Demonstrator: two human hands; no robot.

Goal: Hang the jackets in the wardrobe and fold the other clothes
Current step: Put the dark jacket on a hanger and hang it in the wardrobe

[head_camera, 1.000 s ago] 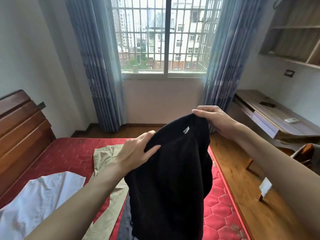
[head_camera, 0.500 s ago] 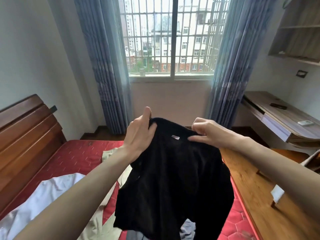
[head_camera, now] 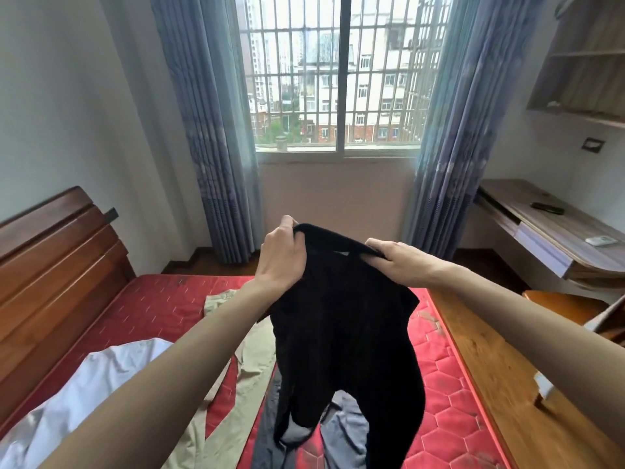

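Observation:
I hold a black garment (head_camera: 348, 336) up in the air over the bed. My left hand (head_camera: 282, 257) grips its top edge on the left, fingers curled round the fabric. My right hand (head_camera: 394, 264) pinches the top edge on the right, near a small white label. The black cloth hangs down loosely between my forearms. Under it on the red mattress (head_camera: 145, 309) lie beige trousers (head_camera: 243, 360), a white shirt (head_camera: 98, 377) and a grey garment (head_camera: 341, 424), partly hidden by the black one.
A wooden headboard (head_camera: 57, 265) stands at the left. To the right, past the wood floor (head_camera: 487, 367), stands a desk (head_camera: 548, 231) holding a remote and a small white item. A barred window (head_camera: 338, 72) with blue curtains is ahead.
Both hands have come closer together along the garment's top edge and shifted their grip. The black garment now hangs lower and more spread. The view has tilted slightly.

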